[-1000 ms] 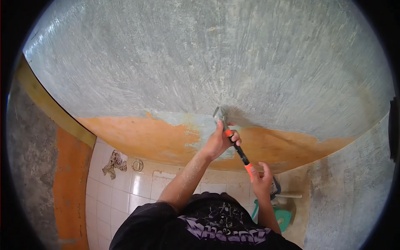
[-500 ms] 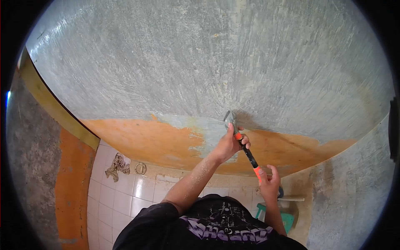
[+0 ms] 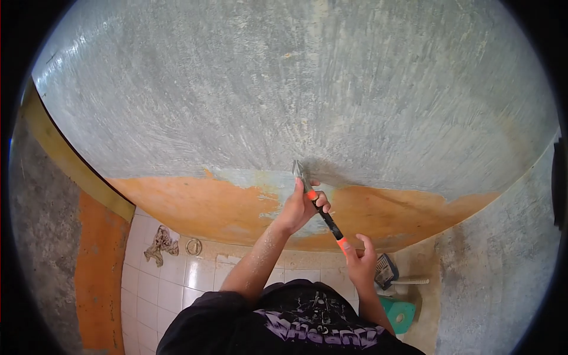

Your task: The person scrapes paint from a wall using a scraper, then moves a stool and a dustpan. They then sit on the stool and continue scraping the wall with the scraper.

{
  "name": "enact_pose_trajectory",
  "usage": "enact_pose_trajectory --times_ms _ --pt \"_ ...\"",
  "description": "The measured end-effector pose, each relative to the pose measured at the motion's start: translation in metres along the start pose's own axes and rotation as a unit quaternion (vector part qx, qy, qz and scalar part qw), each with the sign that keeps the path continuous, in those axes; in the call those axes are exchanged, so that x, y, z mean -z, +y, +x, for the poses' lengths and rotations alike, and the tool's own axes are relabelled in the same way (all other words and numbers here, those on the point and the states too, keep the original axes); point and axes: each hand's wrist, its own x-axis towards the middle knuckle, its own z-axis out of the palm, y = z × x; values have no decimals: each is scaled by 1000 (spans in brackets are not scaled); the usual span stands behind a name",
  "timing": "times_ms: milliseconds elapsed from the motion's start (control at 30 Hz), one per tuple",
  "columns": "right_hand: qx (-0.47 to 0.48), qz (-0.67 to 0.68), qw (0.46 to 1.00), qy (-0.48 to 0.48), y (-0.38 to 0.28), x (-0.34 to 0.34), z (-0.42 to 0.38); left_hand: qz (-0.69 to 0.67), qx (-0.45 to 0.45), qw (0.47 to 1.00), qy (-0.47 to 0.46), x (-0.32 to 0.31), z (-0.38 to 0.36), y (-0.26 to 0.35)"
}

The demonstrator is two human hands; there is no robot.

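Note:
A scraper (image 3: 331,225) with a black and orange handle slants up to the wall, its metal head (image 3: 299,170) at the border between bare grey surface and orange paint. My left hand (image 3: 300,207) is closed around the upper handle just below the head, thumb pointing up along it. Lower down, my right hand (image 3: 362,261) grips the orange butt end, thumb against it and some fingers raised. Pale dust speckles my left forearm. Whether the blade touches the wall is hard to tell.
Orange paint (image 3: 195,204) covers the lower wall. On the white tiled floor (image 3: 198,272) lie a crumpled cloth (image 3: 161,245) and a round ring-like object (image 3: 193,247). By my right arm are a green plastic stool-like object (image 3: 399,313), a dark tray-like item (image 3: 386,271) and a pale-handled tool (image 3: 414,281).
Both hands and the scraper have moved left along the wall, and the head now shows narrower. The view has shifted slightly, revealing more of the items by my right arm.

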Motion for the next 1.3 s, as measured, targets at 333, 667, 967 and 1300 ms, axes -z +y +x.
enact_pose_trajectory --times_ms 333,667,967,1300 --pt "-75 181 955 -223 5 44 11 -42 30 998 44 -21 11 -20" --pt "-196 293 877 -326 15 50 28 -93 -39 985 138 -34 13 -42" --pt "-138 235 909 -317 26 52 38 -100 -118 972 176 -44 18 -68" --pt "-143 178 915 -332 8 55 44 -124 -109 967 194 -47 20 -58"
